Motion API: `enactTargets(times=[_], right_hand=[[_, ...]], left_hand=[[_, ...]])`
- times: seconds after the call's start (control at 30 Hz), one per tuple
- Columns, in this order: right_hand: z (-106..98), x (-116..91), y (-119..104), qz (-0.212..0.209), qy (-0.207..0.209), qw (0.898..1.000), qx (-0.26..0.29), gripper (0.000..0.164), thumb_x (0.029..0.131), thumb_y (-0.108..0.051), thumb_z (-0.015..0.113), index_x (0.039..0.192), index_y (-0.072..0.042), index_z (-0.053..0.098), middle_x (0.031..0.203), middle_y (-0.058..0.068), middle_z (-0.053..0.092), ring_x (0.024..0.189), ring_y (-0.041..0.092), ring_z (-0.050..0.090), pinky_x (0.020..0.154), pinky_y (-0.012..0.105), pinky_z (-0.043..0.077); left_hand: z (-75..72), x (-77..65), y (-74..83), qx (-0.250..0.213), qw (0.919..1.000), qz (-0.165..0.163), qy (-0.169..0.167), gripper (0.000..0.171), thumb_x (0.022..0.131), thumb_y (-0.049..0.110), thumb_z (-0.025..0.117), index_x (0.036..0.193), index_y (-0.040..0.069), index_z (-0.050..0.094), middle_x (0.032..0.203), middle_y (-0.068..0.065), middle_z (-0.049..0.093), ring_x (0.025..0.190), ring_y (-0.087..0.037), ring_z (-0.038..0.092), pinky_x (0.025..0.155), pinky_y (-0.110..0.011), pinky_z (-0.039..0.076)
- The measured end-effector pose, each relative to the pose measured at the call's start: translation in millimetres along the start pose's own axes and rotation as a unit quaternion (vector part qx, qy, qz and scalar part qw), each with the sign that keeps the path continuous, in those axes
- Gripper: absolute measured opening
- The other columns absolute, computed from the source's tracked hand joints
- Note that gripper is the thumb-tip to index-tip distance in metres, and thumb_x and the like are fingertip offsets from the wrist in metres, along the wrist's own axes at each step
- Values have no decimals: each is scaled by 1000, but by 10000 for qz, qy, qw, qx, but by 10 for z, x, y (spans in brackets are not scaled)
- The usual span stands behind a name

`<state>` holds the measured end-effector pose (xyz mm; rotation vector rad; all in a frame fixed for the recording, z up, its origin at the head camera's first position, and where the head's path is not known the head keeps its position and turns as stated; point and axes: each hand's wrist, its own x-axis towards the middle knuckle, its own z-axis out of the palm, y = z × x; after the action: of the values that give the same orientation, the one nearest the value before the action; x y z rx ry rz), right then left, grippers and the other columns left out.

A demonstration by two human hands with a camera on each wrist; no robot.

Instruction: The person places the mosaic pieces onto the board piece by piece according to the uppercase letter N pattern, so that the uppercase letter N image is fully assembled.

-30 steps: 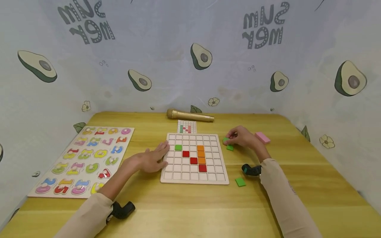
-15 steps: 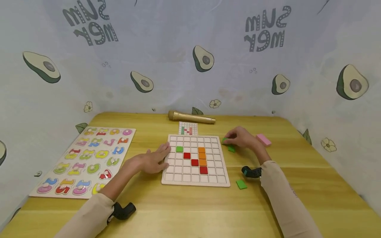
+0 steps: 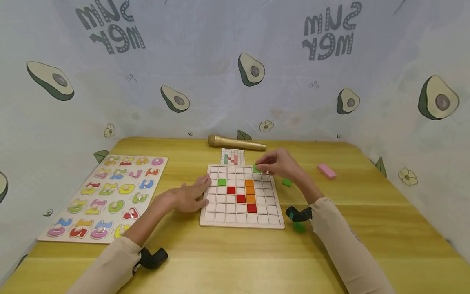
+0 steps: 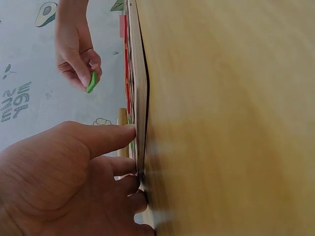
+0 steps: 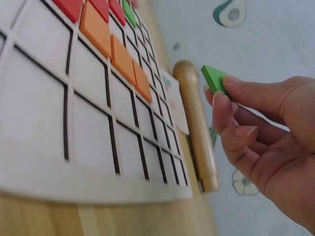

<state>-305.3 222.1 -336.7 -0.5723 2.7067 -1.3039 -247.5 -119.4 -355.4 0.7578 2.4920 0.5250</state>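
Observation:
In the head view my right hand [image 3: 280,163] pinches a green square tile [image 3: 256,168] between thumb and fingers, above the far right part of a white grid board [image 3: 220,219]. The right wrist view shows this tile [image 5: 214,81] tilted and clear of the board. My left hand [image 3: 188,197] rests against the board's left edge, its fingers extended and touching it. On the board lie one green tile [image 3: 222,182], a diagonal of red tiles [image 3: 231,190] and a column of orange tiles [image 3: 250,190].
Behind the board lie a pattern card [image 3: 232,157] and a gold microphone [image 3: 236,143]. To its right are a loose green tile [image 3: 287,183], another green tile [image 3: 299,227] near my right wrist, and a pink block [image 3: 327,171]. A number puzzle [image 3: 127,201] lies left.
My right hand has lifted a green tile from the table right of the board and carried it left over the board's far right part. My left hand has stayed at the board's edge.

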Motion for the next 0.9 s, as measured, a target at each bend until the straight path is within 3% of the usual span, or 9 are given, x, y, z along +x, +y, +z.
enactTargets(times=[0.2,0.4,0.6,0.73,0.9], right_hand=[[216,-16,-112,53,-235,9984,505,16,102,-6,75,109,6,82,82,20,76,63,24,58,58,32,50],[414,10,-218,49,-476,9969,624,13,101,-6,76,106,5,81,83,16,74,68,23,59,62,31,51],[545,-8,-245,144,-610,9956,698,10,101,-5,75,105,3,80,92,9,74,77,23,65,71,29,55],[609,-13,-277,232,-633,9937,899,9,101,-5,75,105,3,80,95,9,74,78,20,67,69,27,55],[708,3,-348,236,-511,9907,1241,10,101,-3,75,105,6,78,85,9,73,70,18,68,63,24,55]], left_hand=[[34,-7,4,4,10000,-53,-16,75,115,28,48,172,-1,8,181,-18,-5,168,-33,-1,129,-70,3],[21,-13,-7,-43,10000,-46,-14,77,115,30,49,172,0,7,181,-17,-6,168,-33,-3,128,-71,3],[120,98,-198,-12,9999,167,-4,85,113,42,52,173,3,7,181,-15,-6,168,-34,-4,125,-76,1],[67,42,-86,-26,10000,39,-24,80,114,35,51,173,1,8,181,-16,-5,168,-33,-2,127,-73,2],[-7,-17,30,38,9999,-97,16,76,115,29,50,172,-1,9,181,-17,-4,168,-33,-1,129,-70,4]])
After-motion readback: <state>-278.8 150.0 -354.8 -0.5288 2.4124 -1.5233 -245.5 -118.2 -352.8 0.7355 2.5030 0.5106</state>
